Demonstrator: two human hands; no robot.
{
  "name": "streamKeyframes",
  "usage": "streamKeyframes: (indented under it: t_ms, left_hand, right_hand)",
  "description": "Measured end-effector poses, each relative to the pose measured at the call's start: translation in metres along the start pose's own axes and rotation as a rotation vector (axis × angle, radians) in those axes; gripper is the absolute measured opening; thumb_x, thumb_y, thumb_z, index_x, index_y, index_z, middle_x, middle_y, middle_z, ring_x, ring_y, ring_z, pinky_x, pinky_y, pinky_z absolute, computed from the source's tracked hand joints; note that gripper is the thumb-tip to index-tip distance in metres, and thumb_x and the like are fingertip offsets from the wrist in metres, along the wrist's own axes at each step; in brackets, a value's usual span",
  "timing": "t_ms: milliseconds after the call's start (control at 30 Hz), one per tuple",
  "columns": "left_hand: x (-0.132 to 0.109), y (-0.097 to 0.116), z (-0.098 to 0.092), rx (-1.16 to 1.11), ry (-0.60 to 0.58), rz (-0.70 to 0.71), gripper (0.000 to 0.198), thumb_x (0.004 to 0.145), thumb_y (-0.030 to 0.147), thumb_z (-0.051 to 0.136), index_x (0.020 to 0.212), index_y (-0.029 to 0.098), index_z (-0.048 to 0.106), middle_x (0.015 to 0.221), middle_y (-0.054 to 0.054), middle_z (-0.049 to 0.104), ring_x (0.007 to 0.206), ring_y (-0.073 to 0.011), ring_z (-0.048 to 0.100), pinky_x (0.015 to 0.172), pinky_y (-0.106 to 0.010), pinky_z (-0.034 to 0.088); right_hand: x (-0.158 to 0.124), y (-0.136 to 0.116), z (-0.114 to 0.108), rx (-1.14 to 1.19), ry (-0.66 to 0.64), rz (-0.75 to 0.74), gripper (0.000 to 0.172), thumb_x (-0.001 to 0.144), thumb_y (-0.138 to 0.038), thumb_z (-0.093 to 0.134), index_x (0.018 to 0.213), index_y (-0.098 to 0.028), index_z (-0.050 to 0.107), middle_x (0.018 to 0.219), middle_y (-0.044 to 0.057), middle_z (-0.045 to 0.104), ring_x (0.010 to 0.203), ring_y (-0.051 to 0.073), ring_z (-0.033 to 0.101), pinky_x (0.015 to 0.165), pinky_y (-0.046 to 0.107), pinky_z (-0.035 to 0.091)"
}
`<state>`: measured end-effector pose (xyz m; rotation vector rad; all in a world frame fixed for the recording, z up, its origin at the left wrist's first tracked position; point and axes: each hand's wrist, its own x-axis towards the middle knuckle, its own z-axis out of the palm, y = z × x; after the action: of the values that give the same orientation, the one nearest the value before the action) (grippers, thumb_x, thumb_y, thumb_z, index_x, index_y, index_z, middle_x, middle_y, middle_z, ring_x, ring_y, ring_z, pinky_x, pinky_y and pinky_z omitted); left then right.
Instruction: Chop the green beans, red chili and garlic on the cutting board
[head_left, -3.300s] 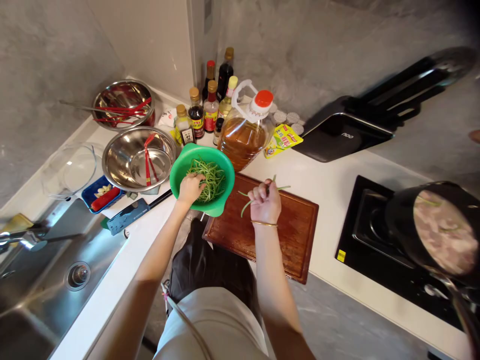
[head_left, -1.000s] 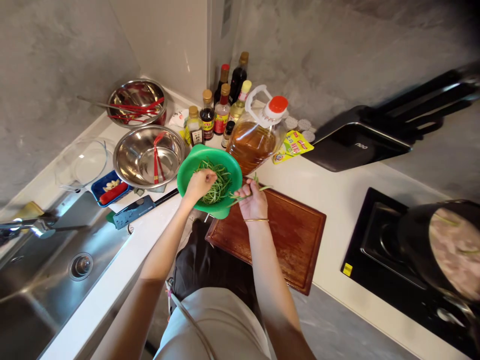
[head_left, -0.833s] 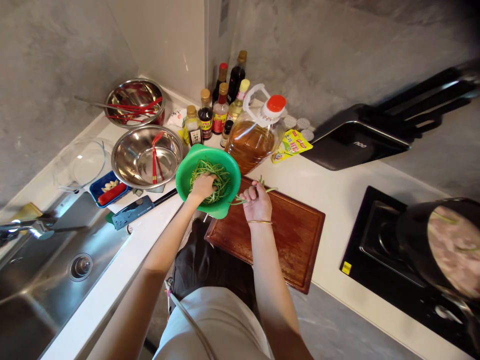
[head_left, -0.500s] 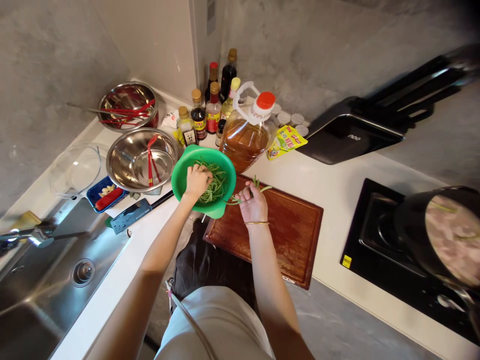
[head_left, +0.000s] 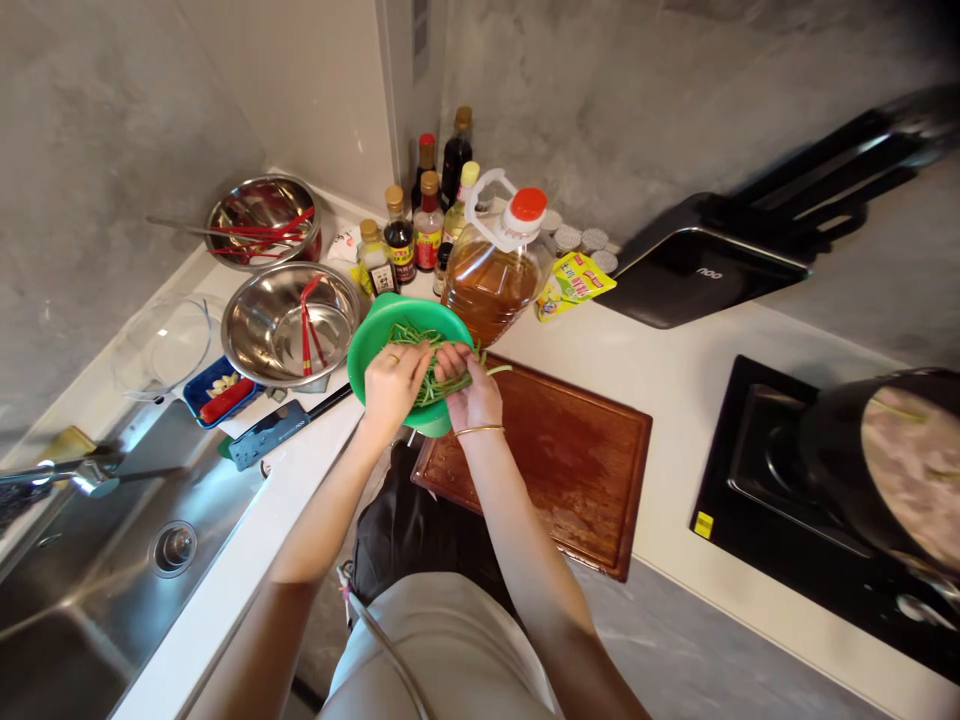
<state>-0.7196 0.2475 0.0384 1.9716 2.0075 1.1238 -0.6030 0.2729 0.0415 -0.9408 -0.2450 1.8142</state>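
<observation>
A green colander (head_left: 369, 340) full of long green vegetable stems (head_left: 417, 340) stands at the left end of a brown wooden cutting board (head_left: 555, 460). Both hands are together over the colander's near rim. My left hand (head_left: 394, 378) is closed on a bunch of the stems. My right hand (head_left: 469, 388) is closed on the same stems, whose ends stick out to the right over the board.
Left of the colander stand two steel bowls (head_left: 289, 322) with red chopsticks, a glass bowl (head_left: 161, 345), a blue dish (head_left: 217, 392) and a knife (head_left: 274, 432). Behind are sauce bottles (head_left: 409, 225) and an oil jug (head_left: 491, 265). A sink (head_left: 97, 560) lies left, a hob with a black pot (head_left: 885, 465) right.
My right hand has moved left from the cutting board to the colander with its stems. My left hand has come to the near rim, and both hands now meet on one bunch.
</observation>
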Motion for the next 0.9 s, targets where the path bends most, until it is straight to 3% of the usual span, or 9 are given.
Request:
streamKeyframes:
  t_ms: [200, 367, 533, 667, 800, 900]
  left_hand:
    - [-0.022, 0.006, 0.001, -0.071, -0.11, 0.157, 0.022, 0.089, 0.03, 0.053, 0.103, 0.025, 0.068, 0.1, -0.005, 0.069, 0.095, -0.0177, 0.059, 0.087, -0.035, 0.047]
    - [-0.016, 0.009, -0.01, -0.234, -0.019, -0.061, 0.021, 0.086, 0.036, 0.057, 0.095, 0.024, 0.072, 0.085, -0.003, 0.07, 0.078, -0.015, 0.061, 0.076, -0.031, 0.049]
    - [0.005, 0.022, -0.011, -0.32, -0.086, -0.145, 0.027, 0.086, 0.041, 0.055, 0.092, 0.021, 0.072, 0.076, -0.002, 0.068, 0.065, -0.0127, 0.06, 0.067, -0.026, 0.048]
    - [0.012, 0.037, 0.003, -0.192, -0.04, -0.112, 0.031, 0.087, 0.042, 0.053, 0.104, 0.02, 0.068, 0.085, -0.005, 0.068, 0.081, -0.017, 0.061, 0.079, -0.031, 0.047]
    - [0.001, 0.051, 0.015, -0.124, 0.033, -0.102, 0.037, 0.092, 0.037, 0.045, 0.123, 0.019, 0.053, 0.119, -0.011, 0.059, 0.111, -0.022, 0.053, 0.097, -0.037, 0.04]
    - [-0.011, 0.049, 0.016, -0.227, 0.018, -0.172, 0.039, 0.096, 0.035, 0.035, 0.13, 0.018, 0.043, 0.123, -0.012, 0.056, 0.11, -0.0198, 0.055, 0.095, -0.035, 0.043]
  right_hand:
    - [0.0, 0.002, -0.002, -0.058, -0.01, -0.062, 0.021, 0.074, -0.038, 0.069, 0.083, -0.02, 0.062, 0.076, 0.0, 0.071, 0.078, 0.016, 0.066, 0.076, 0.032, 0.053]
    - [0.0, -0.004, -0.011, -0.08, -0.047, -0.134, 0.026, 0.072, -0.045, 0.071, 0.076, -0.022, 0.059, 0.052, -0.008, 0.052, 0.06, 0.012, 0.061, 0.07, 0.029, 0.053]
    - [-0.006, 0.005, -0.008, -0.27, -0.123, -0.132, 0.027, 0.072, -0.046, 0.07, 0.078, -0.022, 0.06, 0.066, -0.004, 0.062, 0.067, 0.014, 0.062, 0.067, 0.029, 0.053]
    - [-0.009, 0.013, -0.005, -0.206, -0.081, -0.057, 0.027, 0.071, -0.045, 0.069, 0.084, -0.023, 0.062, 0.08, -0.003, 0.068, 0.081, 0.016, 0.063, 0.071, 0.028, 0.053]
    - [-0.009, 0.01, -0.008, -0.085, -0.083, 0.072, 0.027, 0.076, -0.049, 0.061, 0.081, -0.023, 0.063, 0.081, -0.001, 0.069, 0.084, 0.016, 0.063, 0.075, 0.028, 0.053]
    - [-0.007, 0.004, -0.013, -0.056, -0.098, 0.106, 0.018, 0.074, -0.04, 0.066, 0.076, -0.022, 0.062, 0.073, -0.002, 0.067, 0.079, 0.015, 0.063, 0.077, 0.03, 0.052]
